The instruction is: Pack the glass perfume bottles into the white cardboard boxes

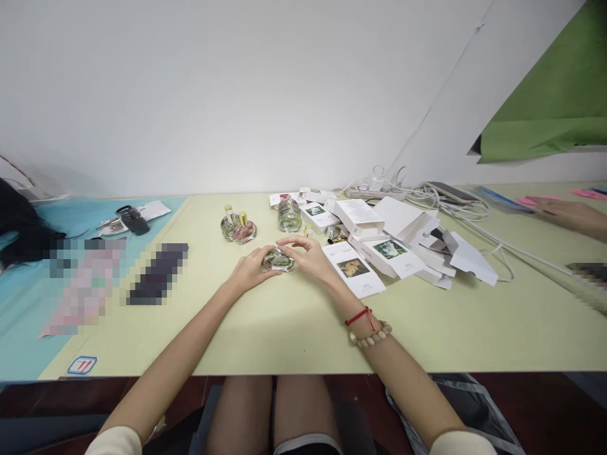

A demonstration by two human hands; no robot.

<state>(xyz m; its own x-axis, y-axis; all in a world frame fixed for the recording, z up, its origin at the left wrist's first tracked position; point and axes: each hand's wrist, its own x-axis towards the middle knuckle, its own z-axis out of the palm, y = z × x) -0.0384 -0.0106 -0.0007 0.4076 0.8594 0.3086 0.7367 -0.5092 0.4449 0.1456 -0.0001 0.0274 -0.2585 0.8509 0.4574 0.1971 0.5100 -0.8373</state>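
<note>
A clear oval glass perfume bottle (279, 261) stands on the table in front of me, with no gold cap visible on it. My left hand (251, 268) is closed round its left side. From the right, my right hand (310, 258) pinches near the bottle's neck with thumb and forefinger; the exact contact is partly hidden. Behind and to the left stand a greenish perfume bottle (229, 225) and a pink perfume bottle (245, 232), both gold-capped. More clear bottles (289, 217) are grouped straight behind my hands.
White printed boxes (358, 218), some opened flat, pile up at right, with a flower-picture box (355, 270) beside my right wrist. White cables (474, 215) and a power strip (370, 193) lie behind. Another person's hand (552, 208) reaches in from the far right.
</note>
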